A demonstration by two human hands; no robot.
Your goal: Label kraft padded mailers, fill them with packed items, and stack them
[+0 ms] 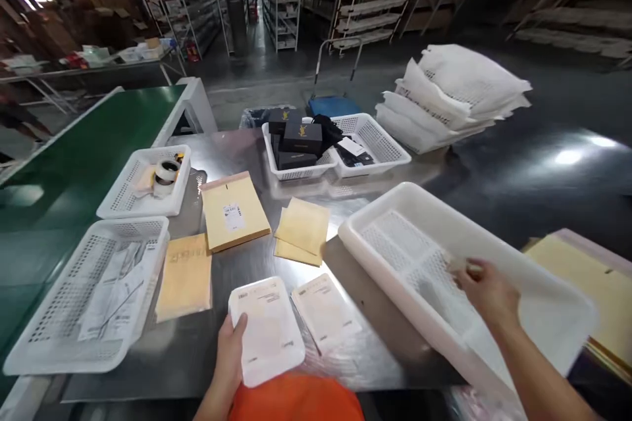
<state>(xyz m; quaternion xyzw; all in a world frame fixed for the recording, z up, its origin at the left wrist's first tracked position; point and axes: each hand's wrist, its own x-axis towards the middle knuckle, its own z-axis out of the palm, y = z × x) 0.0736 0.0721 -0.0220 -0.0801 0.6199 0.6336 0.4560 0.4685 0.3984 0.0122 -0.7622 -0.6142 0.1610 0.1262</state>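
Note:
My left hand [230,342] grips the left edge of a white, rounded, flat package [269,329] at the front edge of the metal table, thumb on top. Just right of that package lies a stack of pale printed cards or packets [326,312]. My right hand [486,286] is over the large white tray [380,289] on the right, its fingers closed together; a small pale blurred thing shows at the fingertips. Behind the package are small yellow envelopes [302,230] and a thick stack of yellow mailers [237,210] with a label.
White baskets hold papers [113,289], tape rolls [165,174] and black boxes [301,138]. A yellow-brown packet [185,276] lies at left. White sacks [449,99] are piled behind. A green conveyor [99,138] runs along the left; more mailers [587,283] are at far right.

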